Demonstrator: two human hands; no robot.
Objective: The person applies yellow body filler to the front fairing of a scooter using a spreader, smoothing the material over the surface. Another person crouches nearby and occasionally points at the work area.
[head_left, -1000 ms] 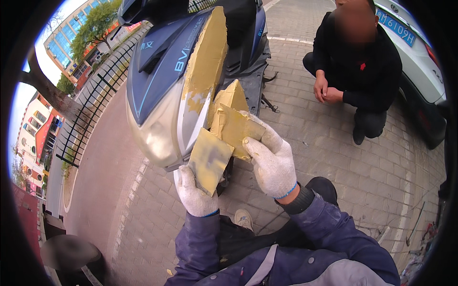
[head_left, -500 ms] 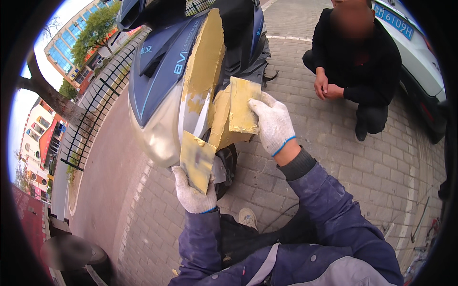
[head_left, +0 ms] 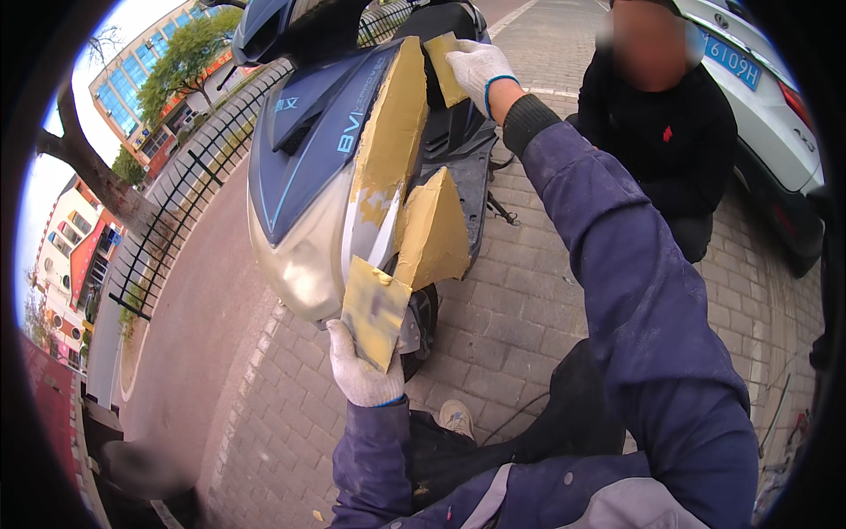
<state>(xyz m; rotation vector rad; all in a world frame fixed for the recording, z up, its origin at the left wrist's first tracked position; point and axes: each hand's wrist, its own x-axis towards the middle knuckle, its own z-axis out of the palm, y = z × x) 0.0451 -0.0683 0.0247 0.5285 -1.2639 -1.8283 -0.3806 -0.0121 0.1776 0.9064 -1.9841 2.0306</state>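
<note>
Well, right hand [head_left: 482,70]: pinched card [head_left: 443,75], just right of long, slanted strip [head_left: 388,132].
Left hand [head_left: 366,375]: gripped plate [head_left: 374,313], farther off.

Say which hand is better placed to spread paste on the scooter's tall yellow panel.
Probably the right: the right hand holds a flat scraper close to the top of the yellow panel. The left hand is lower down, holding a yellow-smeared plate.
</note>
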